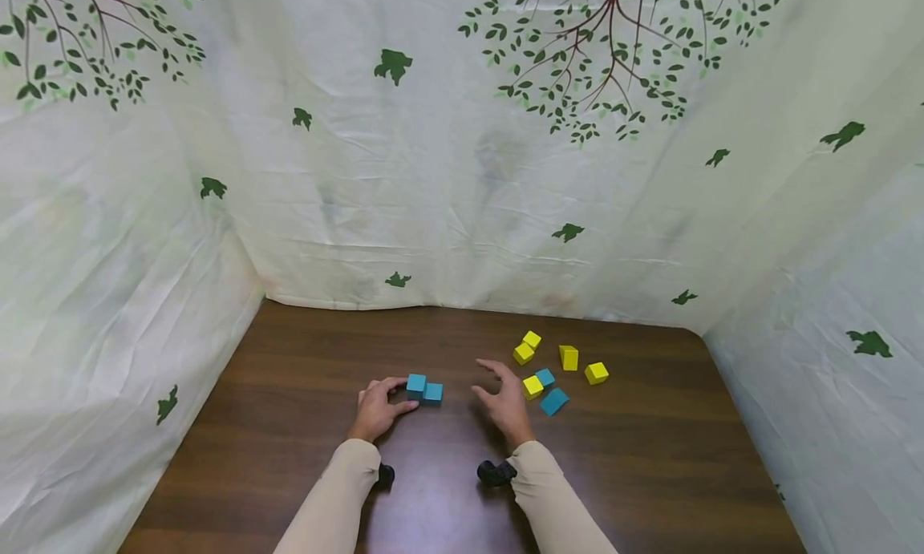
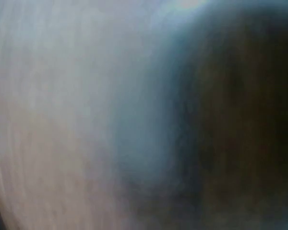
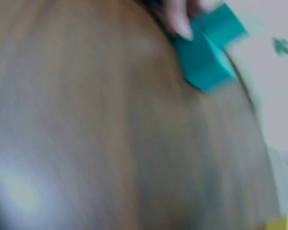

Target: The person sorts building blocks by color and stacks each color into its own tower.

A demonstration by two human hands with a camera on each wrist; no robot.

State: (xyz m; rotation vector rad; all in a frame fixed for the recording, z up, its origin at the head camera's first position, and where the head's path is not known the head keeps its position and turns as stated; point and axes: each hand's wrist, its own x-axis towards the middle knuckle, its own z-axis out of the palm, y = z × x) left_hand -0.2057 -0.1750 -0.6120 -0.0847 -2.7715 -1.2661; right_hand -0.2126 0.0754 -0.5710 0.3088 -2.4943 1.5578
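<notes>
On the brown table, my left hand (image 1: pixel 377 410) holds a blue block (image 1: pixel 415 384) between its thumb and fingers. A second blue block (image 1: pixel 432 394) sits against its right side, a little lower in the head view. In the right wrist view, fingertips (image 3: pixel 180 21) touch the blue blocks (image 3: pixel 206 64). My right hand (image 1: pixel 508 407) is apart from them, its thumb and fingers spread with nothing between. Just right of it lie a yellow block (image 1: pixel 532 387), a blue block (image 1: pixel 545 378) and another blue block (image 1: pixel 554 402). The left wrist view is too blurred to read.
Farther back on the right are more yellow blocks: a touching pair, one of them the rear block (image 1: pixel 532 339), a standing one (image 1: pixel 569 357) and one at the far right (image 1: pixel 596 373). A white patterned cloth (image 1: pixel 433 177) encloses the table (image 1: pixel 650 458) at the back and sides.
</notes>
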